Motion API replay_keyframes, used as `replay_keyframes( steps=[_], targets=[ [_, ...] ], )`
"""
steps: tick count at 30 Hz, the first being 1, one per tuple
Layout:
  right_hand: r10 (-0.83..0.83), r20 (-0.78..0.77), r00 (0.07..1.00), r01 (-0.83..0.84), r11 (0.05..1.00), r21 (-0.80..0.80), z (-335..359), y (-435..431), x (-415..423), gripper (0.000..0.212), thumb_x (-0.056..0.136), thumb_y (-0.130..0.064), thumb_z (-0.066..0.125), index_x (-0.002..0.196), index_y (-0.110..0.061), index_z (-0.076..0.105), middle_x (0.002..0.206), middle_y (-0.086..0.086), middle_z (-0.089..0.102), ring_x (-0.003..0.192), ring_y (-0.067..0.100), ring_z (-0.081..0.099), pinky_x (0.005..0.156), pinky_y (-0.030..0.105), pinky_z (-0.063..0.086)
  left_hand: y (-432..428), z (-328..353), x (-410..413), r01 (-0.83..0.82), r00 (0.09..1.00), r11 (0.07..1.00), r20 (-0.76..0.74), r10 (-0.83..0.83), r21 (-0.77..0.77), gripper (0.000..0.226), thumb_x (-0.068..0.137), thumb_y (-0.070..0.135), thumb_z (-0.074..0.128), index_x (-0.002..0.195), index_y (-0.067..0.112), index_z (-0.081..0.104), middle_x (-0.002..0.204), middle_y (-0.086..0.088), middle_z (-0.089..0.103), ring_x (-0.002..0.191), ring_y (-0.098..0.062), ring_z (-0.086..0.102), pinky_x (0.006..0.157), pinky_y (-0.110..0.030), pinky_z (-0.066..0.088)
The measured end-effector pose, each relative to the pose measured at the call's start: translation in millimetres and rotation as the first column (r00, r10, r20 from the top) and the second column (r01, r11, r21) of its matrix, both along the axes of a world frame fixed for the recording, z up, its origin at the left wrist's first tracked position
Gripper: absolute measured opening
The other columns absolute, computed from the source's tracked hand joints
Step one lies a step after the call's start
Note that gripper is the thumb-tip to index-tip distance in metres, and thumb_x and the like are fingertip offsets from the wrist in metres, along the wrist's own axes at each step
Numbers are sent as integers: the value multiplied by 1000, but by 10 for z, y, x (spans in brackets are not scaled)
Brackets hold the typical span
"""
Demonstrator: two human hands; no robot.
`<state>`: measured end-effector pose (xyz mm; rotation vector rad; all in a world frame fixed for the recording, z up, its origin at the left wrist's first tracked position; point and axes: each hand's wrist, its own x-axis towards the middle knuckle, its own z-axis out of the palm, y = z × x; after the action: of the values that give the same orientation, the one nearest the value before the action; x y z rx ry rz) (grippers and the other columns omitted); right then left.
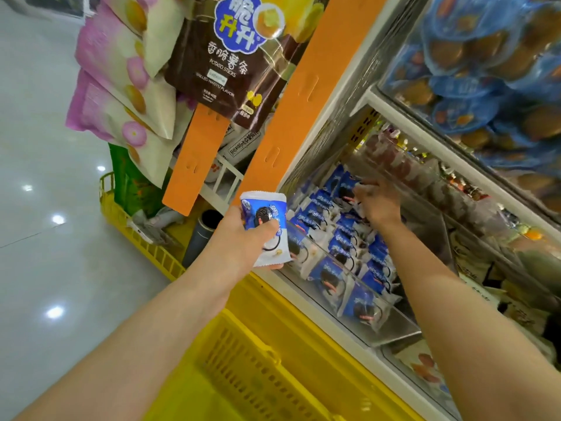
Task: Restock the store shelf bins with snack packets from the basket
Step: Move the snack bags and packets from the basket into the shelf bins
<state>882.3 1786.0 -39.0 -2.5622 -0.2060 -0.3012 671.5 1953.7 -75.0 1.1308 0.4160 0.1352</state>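
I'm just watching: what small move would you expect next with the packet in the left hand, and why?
Probably the left hand carries its blue-and-white packet over the clear front into the bin. The bin holds rows of matching packets, and the right hand is inside it, fingers spread against them, seemingly making room.

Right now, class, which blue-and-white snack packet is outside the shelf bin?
The packet gripped in the left hand, held up just outside the clear bin. All the other packets lie stacked inside that bin, where the right hand reaches.
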Motion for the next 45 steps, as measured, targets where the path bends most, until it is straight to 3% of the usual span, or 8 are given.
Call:
replay_keyframes(
  steps=[4,14,18,22,28,33,39,45],
  targets=[
    [31,-57,998,-30,999,29,-134,94,182,29,90,-17,62,117,-6,59,117,12,64,90,15,57,68,14,42,29,-14,37,-1,1000,1000,-13,1,6,31,89,14,59,117,16,47,111,-9,62,80,-15,65,74,-38,56],
    [77,-64,995,-85,986,-144,-210,103,104,39,96,-26,51,129,-7,46,123,16,58,103,26,56,83,31,42,-94,-33,9,102,995,994,18,-101,-36,49,84,5,62,125,24,44,116,-8,61,100,-26,64,91,-45,51],
    [136,124,983,-120,984,-129,-212,81,-347,39,98,-25,47,131,-4,43,132,18,46,122,30,43,95,35,36,-188,-14,-78,193,980,981,34,-194,33,48,85,5,63,122,27,43,115,-3,60,100,-18,63,74,-26,57],
    [308,317,897,-289,951,-107,-190,-32,-918,35,97,-23,47,131,-11,45,130,6,46,122,13,37,92,11,25,-291,8,-175,235,970,968,40,-239,84,42,82,3,66,117,19,48,111,-4,63,101,-17,62,83,-31,54],
    [343,-38,939,-340,939,54,-18,-152,-1330,23,98,-26,46,119,-20,54,118,-5,56,100,8,54,77,13,44,-371,67,-304,239,967,963,64,-248,121,31,83,8,67,90,31,47,105,-2,63,88,-14,64,66,-25,57],
    [564,-102,820,-467,761,451,54,-144,-1827,33,86,-45,50,114,-27,56,109,-14,62,93,1,64,76,23,56,-327,88,-376,217,958,933,121,-260,287,33,85,15,66,108,34,53,105,4,60,89,-12,61,58,-18,53],
    [528,-175,831,-484,841,241,200,-262,-1915,12,82,-29,69,92,-25,64,81,-7,69,73,10,64,71,33,53,-247,141,-332,91,967,926,191,-170,366,34,80,24,70,112,21,60,103,6,68,95,-7,63,77,-20,50],
    [490,-105,866,-456,857,239,175,-380,-1931,33,77,-27,73,103,-40,57,97,-20,65,93,-3,60,84,15,49,-407,177,-249,35,927,831,292,-234,555,23,83,27,65,106,26,62,100,8,66,94,-6,60,82,-23,49]
  ],
)
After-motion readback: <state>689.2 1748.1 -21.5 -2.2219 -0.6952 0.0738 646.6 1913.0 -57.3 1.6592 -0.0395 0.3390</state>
